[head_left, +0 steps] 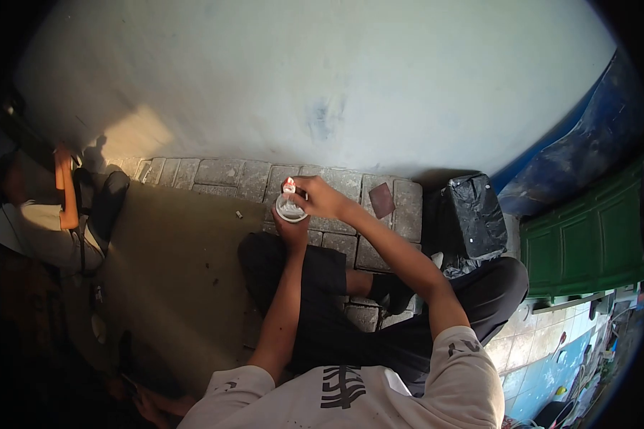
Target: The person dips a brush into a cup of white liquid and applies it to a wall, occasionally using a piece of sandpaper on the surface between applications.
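My left hand point(290, 229) is wrapped round a small clear plastic cup point(291, 212) with a pale rim, held above the paving in front of my crossed legs. My right hand point(322, 197) pinches a small red-and-white piece point(288, 186) over the far side of the cup. Whether that piece is a packet or a cap I cannot make out. Something whitish shows inside the cup, too small to name.
A brown-grey board point(179, 264) lies on the left, with a seated person point(50, 214) beyond it. A reddish-brown square point(381, 200) lies on the paving. To the right stand a black plastic-wrapped box point(476, 214) and a green crate point(587, 247). A pale wall point(322, 79) rises ahead.
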Action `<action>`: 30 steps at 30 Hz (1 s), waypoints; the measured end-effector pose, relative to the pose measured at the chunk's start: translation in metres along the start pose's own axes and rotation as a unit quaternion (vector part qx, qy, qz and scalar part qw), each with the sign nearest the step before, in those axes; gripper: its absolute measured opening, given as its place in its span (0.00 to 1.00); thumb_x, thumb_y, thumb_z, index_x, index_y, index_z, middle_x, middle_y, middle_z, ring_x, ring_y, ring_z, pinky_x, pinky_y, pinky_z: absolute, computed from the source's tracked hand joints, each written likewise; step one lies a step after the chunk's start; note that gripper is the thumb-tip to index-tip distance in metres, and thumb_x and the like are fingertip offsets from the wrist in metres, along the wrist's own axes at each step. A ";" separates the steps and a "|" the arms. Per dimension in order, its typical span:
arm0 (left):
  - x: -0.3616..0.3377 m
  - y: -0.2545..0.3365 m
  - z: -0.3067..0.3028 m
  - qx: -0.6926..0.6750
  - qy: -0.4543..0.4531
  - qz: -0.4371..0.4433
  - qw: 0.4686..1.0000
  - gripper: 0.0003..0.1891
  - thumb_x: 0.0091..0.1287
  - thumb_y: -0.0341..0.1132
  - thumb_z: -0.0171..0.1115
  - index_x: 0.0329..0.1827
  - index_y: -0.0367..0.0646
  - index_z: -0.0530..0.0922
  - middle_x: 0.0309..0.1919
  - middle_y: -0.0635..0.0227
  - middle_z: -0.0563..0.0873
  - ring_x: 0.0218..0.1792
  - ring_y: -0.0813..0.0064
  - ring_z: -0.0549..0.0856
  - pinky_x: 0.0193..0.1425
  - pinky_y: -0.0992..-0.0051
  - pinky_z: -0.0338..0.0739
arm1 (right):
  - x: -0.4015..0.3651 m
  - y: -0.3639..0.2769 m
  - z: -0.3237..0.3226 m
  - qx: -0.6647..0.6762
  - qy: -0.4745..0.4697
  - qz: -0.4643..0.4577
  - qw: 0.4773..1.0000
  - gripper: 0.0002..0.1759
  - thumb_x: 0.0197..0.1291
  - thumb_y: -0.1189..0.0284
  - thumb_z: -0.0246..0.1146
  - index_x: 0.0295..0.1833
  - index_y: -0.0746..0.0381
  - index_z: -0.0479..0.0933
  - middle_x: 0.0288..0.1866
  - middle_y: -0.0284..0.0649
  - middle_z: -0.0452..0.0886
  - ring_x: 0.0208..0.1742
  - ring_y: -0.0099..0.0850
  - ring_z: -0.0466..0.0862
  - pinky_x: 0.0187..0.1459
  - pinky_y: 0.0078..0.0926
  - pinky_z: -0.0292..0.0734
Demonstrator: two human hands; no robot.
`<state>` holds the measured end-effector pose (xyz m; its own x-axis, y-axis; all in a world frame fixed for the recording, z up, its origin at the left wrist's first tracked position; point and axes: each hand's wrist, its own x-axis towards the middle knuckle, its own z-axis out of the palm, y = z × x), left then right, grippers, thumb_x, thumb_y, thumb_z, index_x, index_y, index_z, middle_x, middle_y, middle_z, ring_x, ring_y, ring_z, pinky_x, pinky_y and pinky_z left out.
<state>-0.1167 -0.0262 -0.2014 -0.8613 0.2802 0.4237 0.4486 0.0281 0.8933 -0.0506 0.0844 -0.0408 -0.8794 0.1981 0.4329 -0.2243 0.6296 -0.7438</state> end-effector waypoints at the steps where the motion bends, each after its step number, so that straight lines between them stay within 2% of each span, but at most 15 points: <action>1: 0.001 0.002 0.000 -0.010 -0.004 0.005 1.000 0.43 0.51 0.36 0.87 0.69 0.39 0.72 0.60 0.51 0.84 0.62 0.48 0.85 0.65 0.54 0.79 | -0.002 -0.001 0.000 -0.020 -0.012 0.007 1.000 0.12 0.74 0.68 0.66 0.47 0.69 0.79 0.39 0.60 0.84 0.44 0.63 0.84 0.44 0.53 0.79; 5: 0.002 0.001 -0.002 -0.018 -0.019 0.012 1.000 0.43 0.52 0.37 0.88 0.70 0.39 0.72 0.60 0.52 0.84 0.62 0.49 0.85 0.64 0.55 0.79 | -0.004 0.000 0.002 -0.012 -0.008 -0.003 1.000 0.12 0.74 0.68 0.65 0.46 0.69 0.79 0.39 0.60 0.84 0.43 0.63 0.84 0.44 0.53 0.79; 8: 0.003 0.003 -0.002 -0.010 -0.018 0.028 0.999 0.43 0.52 0.38 0.88 0.70 0.40 0.72 0.59 0.52 0.84 0.61 0.49 0.86 0.64 0.55 0.80 | -0.004 -0.005 -0.001 -0.021 -0.007 0.022 1.000 0.12 0.74 0.69 0.65 0.46 0.69 0.79 0.39 0.60 0.84 0.43 0.63 0.84 0.44 0.53 0.79; 10: 0.003 -0.002 0.000 -0.003 -0.021 0.033 0.999 0.43 0.52 0.39 0.88 0.69 0.40 0.72 0.58 0.52 0.85 0.60 0.49 0.86 0.63 0.55 0.80 | -0.003 -0.003 -0.003 -0.013 -0.012 0.075 0.997 0.12 0.73 0.69 0.66 0.45 0.69 0.79 0.39 0.61 0.84 0.43 0.63 0.84 0.44 0.52 0.79; 13: 0.002 0.000 0.000 -0.002 -0.031 0.033 0.999 0.43 0.52 0.39 0.88 0.69 0.40 0.72 0.57 0.52 0.85 0.59 0.49 0.87 0.62 0.55 0.80 | -0.004 0.005 0.001 -0.028 0.000 0.025 0.999 0.10 0.72 0.71 0.68 0.46 0.68 0.79 0.35 0.57 0.84 0.39 0.58 0.85 0.42 0.48 0.79; 16: 0.001 0.001 0.000 -0.016 -0.046 0.013 0.999 0.43 0.53 0.39 0.88 0.69 0.39 0.71 0.57 0.52 0.85 0.59 0.48 0.86 0.62 0.55 0.80 | -0.007 0.010 0.005 -0.049 -0.006 -0.019 0.999 0.10 0.71 0.71 0.68 0.45 0.68 0.79 0.35 0.57 0.84 0.39 0.58 0.85 0.42 0.48 0.79; 18: 0.002 0.002 0.000 -0.024 -0.052 -0.003 0.998 0.42 0.53 0.39 0.88 0.69 0.39 0.71 0.57 0.51 0.85 0.59 0.48 0.86 0.61 0.55 0.80 | -0.008 0.013 0.004 -0.050 -0.020 -0.011 0.999 0.09 0.71 0.72 0.68 0.45 0.69 0.80 0.35 0.57 0.84 0.37 0.58 0.84 0.41 0.47 0.79; 21: 0.002 0.004 -0.002 -0.020 -0.039 0.025 0.999 0.41 0.53 0.38 0.87 0.68 0.39 0.72 0.57 0.51 0.85 0.59 0.48 0.86 0.61 0.54 0.80 | -0.007 0.012 -0.002 -0.009 0.002 0.009 1.000 0.10 0.72 0.72 0.68 0.46 0.69 0.80 0.34 0.56 0.84 0.33 0.52 0.85 0.40 0.44 0.79; 23: 0.002 -0.004 -0.001 0.011 -0.038 0.021 0.999 0.41 0.53 0.37 0.87 0.68 0.40 0.72 0.56 0.51 0.85 0.58 0.49 0.87 0.61 0.55 0.80 | -0.004 0.000 -0.015 -0.027 0.021 0.069 0.997 0.09 0.73 0.72 0.68 0.48 0.68 0.81 0.34 0.53 0.85 0.31 0.40 0.85 0.38 0.38 0.80; 24: 0.003 -0.005 0.000 0.010 -0.038 0.022 0.999 0.41 0.53 0.37 0.87 0.68 0.40 0.72 0.56 0.51 0.85 0.58 0.49 0.87 0.61 0.55 0.80 | -0.003 -0.001 -0.020 -0.028 0.021 0.067 0.997 0.09 0.73 0.72 0.68 0.48 0.68 0.81 0.34 0.53 0.85 0.31 0.40 0.85 0.38 0.38 0.80; 27: 0.003 -0.007 0.000 0.001 -0.036 0.002 0.999 0.41 0.53 0.38 0.88 0.67 0.40 0.72 0.55 0.51 0.85 0.56 0.48 0.87 0.60 0.55 0.81 | 0.002 -0.005 -0.035 0.020 0.086 0.057 0.994 0.09 0.74 0.72 0.68 0.50 0.68 0.82 0.32 0.43 0.86 0.31 0.25 0.84 0.35 0.29 0.78; 28: 0.002 -0.008 0.000 0.006 -0.038 -0.002 0.999 0.41 0.53 0.38 0.88 0.67 0.40 0.72 0.55 0.51 0.86 0.57 0.49 0.87 0.60 0.55 0.81 | 0.003 -0.012 -0.042 0.020 0.085 0.057 0.995 0.09 0.74 0.72 0.68 0.50 0.68 0.82 0.32 0.43 0.86 0.31 0.25 0.84 0.35 0.29 0.78; 30: 0.001 -0.014 0.001 0.014 -0.037 -0.010 0.999 0.41 0.53 0.38 0.88 0.67 0.39 0.72 0.56 0.51 0.86 0.57 0.49 0.87 0.60 0.55 0.81 | 0.003 -0.025 -0.054 0.062 0.127 0.115 0.983 0.10 0.75 0.72 0.68 0.49 0.70 0.81 0.33 0.41 0.86 0.32 0.22 0.84 0.34 0.27 0.77</action>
<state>-0.1237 -0.0257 -0.2137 -0.8506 0.3499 0.3925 0.4385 0.0602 0.8967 -0.0250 0.1095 0.0065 -0.7837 0.5146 0.3479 -0.0957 0.4534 -0.8862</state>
